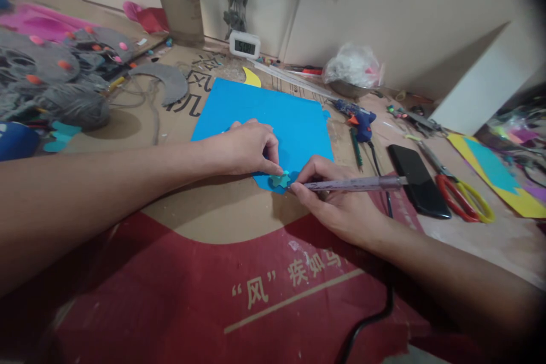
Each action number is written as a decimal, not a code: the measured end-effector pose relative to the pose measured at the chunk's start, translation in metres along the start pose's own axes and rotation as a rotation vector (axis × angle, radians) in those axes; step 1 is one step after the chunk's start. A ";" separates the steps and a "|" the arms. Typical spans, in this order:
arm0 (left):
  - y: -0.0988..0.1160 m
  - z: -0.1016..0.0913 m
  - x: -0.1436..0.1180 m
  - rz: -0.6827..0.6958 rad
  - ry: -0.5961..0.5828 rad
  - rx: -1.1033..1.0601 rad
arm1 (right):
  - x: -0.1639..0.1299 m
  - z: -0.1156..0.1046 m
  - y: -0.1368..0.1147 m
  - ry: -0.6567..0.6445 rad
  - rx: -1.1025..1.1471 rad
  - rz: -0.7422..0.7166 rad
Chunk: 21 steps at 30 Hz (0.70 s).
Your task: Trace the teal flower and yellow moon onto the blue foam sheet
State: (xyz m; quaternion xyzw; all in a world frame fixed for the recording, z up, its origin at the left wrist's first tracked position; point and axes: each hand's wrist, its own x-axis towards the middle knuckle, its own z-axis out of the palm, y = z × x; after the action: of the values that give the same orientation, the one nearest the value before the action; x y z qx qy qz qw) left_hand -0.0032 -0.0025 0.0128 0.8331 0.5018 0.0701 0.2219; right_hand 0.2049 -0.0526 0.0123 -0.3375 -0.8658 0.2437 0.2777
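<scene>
A bright blue sheet, perhaps felt or craft foam, lies on the cardboard. Near its front edge sits a small teal star- or flower-shaped cutout. The thumb and forefinger of my left hand close on the cutout's upper edge, holding it against the sheet. My right hand grips a pale purple pen, its tip end pointing left at the cutout's right side. Fingers partly hide the exact contact of the tip. A yellow crescent piece shows at the sheet's far edge.
To the right are a glue gun with its cable, a green pencil, a black phone and red-and-yellow-handled scissors. Grey felt pieces and yarn pile up at left. A white digital clock stands behind.
</scene>
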 end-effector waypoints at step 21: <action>-0.017 -0.015 0.000 0.143 -0.098 -0.080 | 0.004 0.013 0.031 0.363 0.906 0.369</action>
State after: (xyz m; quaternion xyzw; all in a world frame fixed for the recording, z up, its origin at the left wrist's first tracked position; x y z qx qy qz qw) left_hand -0.0219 0.0090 0.0182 0.8598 0.4262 0.0648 0.2736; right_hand 0.2075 -0.0323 -0.0151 -0.3671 -0.5376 0.5765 0.4938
